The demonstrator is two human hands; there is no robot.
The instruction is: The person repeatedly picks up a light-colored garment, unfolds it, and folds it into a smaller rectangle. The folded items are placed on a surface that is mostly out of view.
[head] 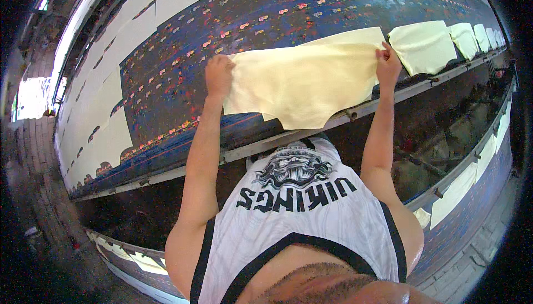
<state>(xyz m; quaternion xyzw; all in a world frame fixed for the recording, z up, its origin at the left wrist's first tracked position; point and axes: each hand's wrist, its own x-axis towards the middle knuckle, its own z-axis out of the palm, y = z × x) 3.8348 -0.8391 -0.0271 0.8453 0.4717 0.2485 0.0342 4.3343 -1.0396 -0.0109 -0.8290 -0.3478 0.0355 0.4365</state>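
A cut cream fabric panel (300, 81) is stretched between my two hands over a long, paint-specked dark table (183, 71). My left hand (219, 76) grips its left end. At the opposite end, the upper right corner is pinched in my right hand (388, 64). A rounded tab of the panel hangs toward me past the table's near rail. Behind its upper edge shows a strip of similar cream cloth, and I cannot tell whether it is a separate piece. Just beyond my right hand lies another cream fabric panel (422, 48) on the table.
Several cream panels (464, 39) run in a row along the near edge to the right. More cream cloth pieces (100, 125) cover the table's left end. A metal rail (266, 142) with pegs borders the near side. Behind me stands a second long table (458, 220).
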